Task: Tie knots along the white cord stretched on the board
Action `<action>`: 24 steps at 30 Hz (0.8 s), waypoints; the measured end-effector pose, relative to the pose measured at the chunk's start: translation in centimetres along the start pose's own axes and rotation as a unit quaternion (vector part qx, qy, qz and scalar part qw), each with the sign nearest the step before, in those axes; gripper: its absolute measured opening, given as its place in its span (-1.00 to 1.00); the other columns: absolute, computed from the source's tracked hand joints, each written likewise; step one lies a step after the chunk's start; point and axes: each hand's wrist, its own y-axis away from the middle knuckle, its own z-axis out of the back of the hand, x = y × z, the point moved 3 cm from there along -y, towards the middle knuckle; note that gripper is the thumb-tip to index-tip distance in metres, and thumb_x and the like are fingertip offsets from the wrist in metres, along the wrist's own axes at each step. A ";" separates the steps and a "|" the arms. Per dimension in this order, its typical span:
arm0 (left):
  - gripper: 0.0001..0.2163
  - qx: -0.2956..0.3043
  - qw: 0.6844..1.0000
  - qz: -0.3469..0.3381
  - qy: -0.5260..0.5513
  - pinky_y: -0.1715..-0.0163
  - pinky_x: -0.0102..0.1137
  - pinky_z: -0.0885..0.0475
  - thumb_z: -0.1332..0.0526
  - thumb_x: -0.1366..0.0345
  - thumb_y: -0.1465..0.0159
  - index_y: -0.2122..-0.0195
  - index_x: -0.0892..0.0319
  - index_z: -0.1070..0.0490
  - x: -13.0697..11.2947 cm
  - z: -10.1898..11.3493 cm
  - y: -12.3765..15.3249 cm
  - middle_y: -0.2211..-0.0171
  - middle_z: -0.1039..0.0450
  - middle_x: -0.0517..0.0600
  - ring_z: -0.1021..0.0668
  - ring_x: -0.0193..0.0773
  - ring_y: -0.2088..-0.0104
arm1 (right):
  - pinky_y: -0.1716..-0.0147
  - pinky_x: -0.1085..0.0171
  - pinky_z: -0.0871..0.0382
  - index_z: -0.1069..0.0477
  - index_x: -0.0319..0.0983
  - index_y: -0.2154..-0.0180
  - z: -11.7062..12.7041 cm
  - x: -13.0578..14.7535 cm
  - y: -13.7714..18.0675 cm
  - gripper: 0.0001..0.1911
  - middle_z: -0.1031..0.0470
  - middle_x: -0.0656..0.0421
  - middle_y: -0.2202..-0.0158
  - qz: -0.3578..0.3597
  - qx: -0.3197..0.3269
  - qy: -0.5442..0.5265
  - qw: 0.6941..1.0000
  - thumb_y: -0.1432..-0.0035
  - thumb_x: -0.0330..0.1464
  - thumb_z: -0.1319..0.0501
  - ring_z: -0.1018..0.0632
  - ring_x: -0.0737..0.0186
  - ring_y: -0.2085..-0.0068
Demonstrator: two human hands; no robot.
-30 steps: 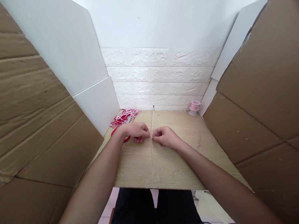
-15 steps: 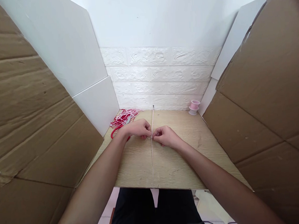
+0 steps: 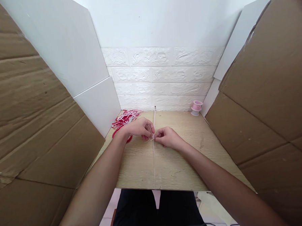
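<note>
A pale cord [image 3: 154,166] runs taut down the middle of the wooden table, from a small dark hook [image 3: 155,107] at the wall to the front edge. Its far stretch, a pinkish-white braided length [image 3: 154,118], looks thicker. My left hand [image 3: 141,127] is left of the cord, fingers pinched on a thin white thread that loops near the cord. Just to the right, my right hand [image 3: 166,137] pinches at the cord where the thread crosses it; the fingertips hide the exact grip. Behind my left wrist lie red-handled scissors [image 3: 129,139], partly covered.
A tangled heap of red and white cords [image 3: 126,117] lies at the back left. Pink thread spools [image 3: 197,107] stand stacked at the back right. Cardboard panels [image 3: 265,127] flank both sides, and a white brick-patterned wall [image 3: 161,73] closes the back.
My left hand has risen slightly, with its fingers turned more open around a thread loop that now shows near the cord. My right hand stays almost in place.
</note>
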 end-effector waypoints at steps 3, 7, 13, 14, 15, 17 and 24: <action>-0.72 -0.008 0.999 -0.008 -0.030 0.41 -0.45 -0.47 -0.22 0.34 0.02 0.24 0.22 -0.41 -0.1 0.2 0.0 0.36 -0.55 0.02 -0.57 -0.28 0.39 | 0.65 0.41 -0.11 -0.46 -0.34 0.39 0.0 0.0 0.0 -0.81 -0.36 0.23 0.56 -0.006 0.005 -0.012 1.000 0.04 -0.36 -0.15 -0.30 0.45 0.62; -0.68 -0.019 0.995 -0.021 -0.098 0.47 -0.54 -0.36 -0.18 0.38 0.05 0.22 0.23 -0.45 -0.5 0.2 0.0 0.41 -0.53 -0.02 -0.54 -0.34 0.42 | 0.66 0.42 -0.10 -0.46 -0.34 0.40 0.0 -0.1 -0.1 -0.84 -0.36 0.23 0.56 -0.008 -0.001 -0.014 1.000 0.05 -0.40 -0.16 -0.29 0.45 0.63; -0.69 -0.039 0.986 -0.023 -0.159 0.49 -0.56 -0.31 -0.15 0.38 0.05 0.23 0.19 -0.48 -0.6 0.1 -0.1 0.38 -0.52 -0.05 -0.52 -0.37 0.41 | 0.65 0.42 -0.10 -0.47 -0.35 0.39 -0.1 -0.3 -0.1 -0.83 -0.37 0.22 0.55 -0.009 -0.004 -0.015 1.000 0.06 -0.41 -0.15 -0.30 0.45 0.61; -0.69 -0.040 0.986 -0.024 -0.162 0.49 -0.56 -0.30 -0.15 0.38 0.05 0.24 0.19 -0.48 -0.6 0.1 -0.1 0.38 -0.52 -0.05 -0.52 -0.37 0.41 | 0.64 0.42 -0.09 -0.47 -0.35 0.40 -0.1 -0.2 -0.1 -0.83 -0.38 0.22 0.55 -0.006 -0.008 -0.010 1.000 0.06 -0.41 -0.15 -0.30 0.45 0.61; -0.69 -0.041 0.985 -0.025 -0.165 0.50 -0.57 -0.30 -0.15 0.38 0.05 0.24 0.19 -0.48 -0.6 0.1 -0.1 0.38 -0.52 -0.05 -0.52 -0.37 0.41 | 0.63 0.43 -0.09 -0.47 -0.35 0.41 0.0 -0.2 -0.1 -0.83 -0.38 0.22 0.55 -0.004 -0.011 -0.005 1.000 0.06 -0.41 -0.15 -0.30 0.45 0.60; -0.70 -0.044 0.984 -0.024 -0.171 0.50 -0.57 -0.30 -0.16 0.39 0.05 0.25 0.19 -0.49 -0.5 0.1 -0.1 0.38 -0.51 -0.05 -0.52 -0.37 0.41 | 0.62 0.43 -0.09 -0.48 -0.34 0.42 0.0 -0.2 -0.1 -0.82 -0.39 0.22 0.54 0.000 -0.017 0.004 1.000 0.06 -0.40 -0.16 -0.30 0.46 0.59; -0.72 -0.055 0.981 -0.016 -0.184 0.51 -0.58 -0.29 -0.17 0.36 0.05 0.28 0.20 -0.49 -0.8 -0.1 -0.2 0.40 -0.50 -0.05 -0.50 -0.38 0.42 | 0.59 0.43 -0.11 -0.47 -0.34 0.42 -0.1 -0.3 -0.1 -0.82 -0.40 0.22 0.54 0.002 -0.016 -0.001 1.000 0.07 -0.39 -0.15 -0.30 0.45 0.58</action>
